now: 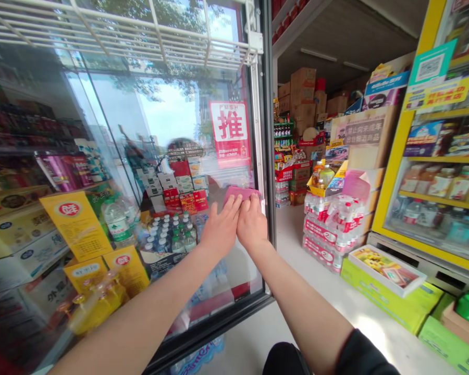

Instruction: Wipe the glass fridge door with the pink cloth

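Observation:
A pink cloth (242, 192) is pressed against the glass door (140, 112), low and close to its right-hand frame. My left hand (221, 229) lies on the cloth's left part, its fingers reaching forward over it and the thumb partly apart. Right beside it, my right hand (252, 223) bears on the cloth with bent, closed fingers. The two hands touch along their inner sides and hide the cloth's lower edge. Above them on the glass is a red and white push sign (230, 127).
A white wire rack (140, 49) crosses the door's upper part. Behind the glass are yellow boxes (76, 224) and bottles. To the right stand shrink-wrapped bottle packs (324, 234), a yellow-framed fridge (393, 172) and a green box (391, 291) on the floor.

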Demonstrator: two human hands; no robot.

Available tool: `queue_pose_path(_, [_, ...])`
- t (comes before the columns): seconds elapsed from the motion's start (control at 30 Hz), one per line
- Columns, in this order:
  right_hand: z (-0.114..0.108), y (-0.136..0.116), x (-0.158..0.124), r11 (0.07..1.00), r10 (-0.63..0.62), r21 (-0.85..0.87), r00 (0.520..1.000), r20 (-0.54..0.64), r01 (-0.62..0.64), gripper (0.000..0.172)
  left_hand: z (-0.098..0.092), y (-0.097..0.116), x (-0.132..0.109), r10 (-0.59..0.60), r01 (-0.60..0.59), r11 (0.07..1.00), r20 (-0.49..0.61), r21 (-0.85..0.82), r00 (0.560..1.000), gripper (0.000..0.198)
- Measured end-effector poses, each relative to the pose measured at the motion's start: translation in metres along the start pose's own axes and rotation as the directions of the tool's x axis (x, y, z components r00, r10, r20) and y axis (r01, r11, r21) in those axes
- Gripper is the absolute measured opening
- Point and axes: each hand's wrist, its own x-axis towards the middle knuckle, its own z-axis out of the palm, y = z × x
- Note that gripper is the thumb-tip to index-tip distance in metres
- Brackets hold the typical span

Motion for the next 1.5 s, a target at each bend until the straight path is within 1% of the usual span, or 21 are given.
queue_pose_path(0.07, [-0.002,0.005,-0.003,0.995,-0.090,-0.035,0.996,0.014,0.090,0.048,0.004,0.009,-0.003,-0.035,0.035,0.999,0.023,0.000,0.999,0.071])
queue_pose_path(0.17, [-0.003,0.016,-0.010,0.977,-0.189,-0.088,0.980,0.069,0.195,0.051,0.014,0.029,-0.010,-0.098,0.099,0.995,0.059,-0.018,0.993,0.073])
queue_pose_path(0.33, [0.003,0.039,-0.025,0.922,-0.330,-0.160,0.932,0.148,0.352,0.051,0.039,0.068,-0.021,-0.206,0.209,0.976,0.046,-0.066,0.977,0.073])
queue_pose_path(0.43, [0.007,0.045,-0.032,0.910,-0.359,-0.142,0.913,0.197,0.389,0.052,0.051,0.083,-0.026,-0.237,0.238,0.970,0.036,-0.051,0.971,0.073])
queue_pose_path(0.5, [0.010,0.043,-0.035,0.922,-0.344,-0.116,0.919,0.192,0.369,0.053,0.054,0.086,-0.030,-0.237,0.238,0.971,0.036,-0.028,0.971,0.073])
queue_pose_path(0.6, [0.017,0.036,-0.041,0.951,-0.292,-0.061,0.947,0.134,0.302,0.050,0.054,0.078,-0.036,-0.197,0.197,0.980,0.047,-0.004,0.979,0.075])
queue_pose_path(0.73, [0.034,0.026,-0.058,0.989,-0.133,0.076,0.991,0.033,0.130,0.038,0.053,0.066,-0.049,-0.114,0.114,0.993,0.052,0.010,0.992,0.074])
queue_pose_path(0.83, [0.048,0.023,-0.073,0.985,-0.035,0.170,0.999,-0.011,0.036,0.034,0.054,0.063,-0.059,-0.068,0.069,0.998,0.046,-0.003,0.997,0.072])
queue_pose_path(0.93, [0.053,0.022,-0.078,0.965,0.002,0.262,0.998,-0.055,0.013,0.038,0.051,0.058,-0.061,-0.061,0.062,0.996,0.029,-0.057,0.998,0.071])
queue_pose_path(1.0, [0.048,0.019,-0.071,0.943,0.005,0.330,0.995,-0.101,0.029,0.039,0.043,0.050,-0.056,-0.068,0.069,0.994,0.007,-0.082,0.998,0.069])
queue_pose_path(1.07, [0.038,0.014,-0.058,0.919,0.031,0.394,0.989,-0.147,0.030,0.041,0.031,0.037,-0.046,-0.077,0.075,0.993,-0.025,-0.088,0.997,0.067])
queue_pose_path(1.13, [0.026,0.005,-0.041,0.889,0.111,0.458,0.980,-0.164,-0.024,0.041,0.018,0.022,-0.033,-0.071,0.066,0.994,-0.057,-0.082,0.996,0.065])
queue_pose_path(1.23, [0.013,-0.008,-0.019,0.838,0.244,0.529,0.960,-0.135,-0.138,0.040,0.002,0.003,-0.015,-0.021,0.015,0.997,-0.084,-0.070,0.996,0.063])
queue_pose_path(1.33, [0.014,-0.015,-0.012,0.812,0.310,0.550,0.943,-0.119,-0.198,0.041,0.000,-0.006,-0.005,0.031,-0.035,0.998,-0.086,-0.049,0.996,0.061])
queue_pose_path(1.4, [0.019,-0.017,-0.014,0.794,0.339,0.566,0.934,-0.109,-0.222,0.043,0.005,-0.007,-0.003,0.052,-0.056,0.998,-0.080,-0.040,0.995,0.061])
queue_pose_path(1.5, [0.026,-0.014,-0.023,0.793,0.339,0.561,0.937,-0.081,-0.238,0.039,0.013,-0.004,-0.002,0.078,-0.081,0.996,-0.065,-0.043,0.995,0.062])
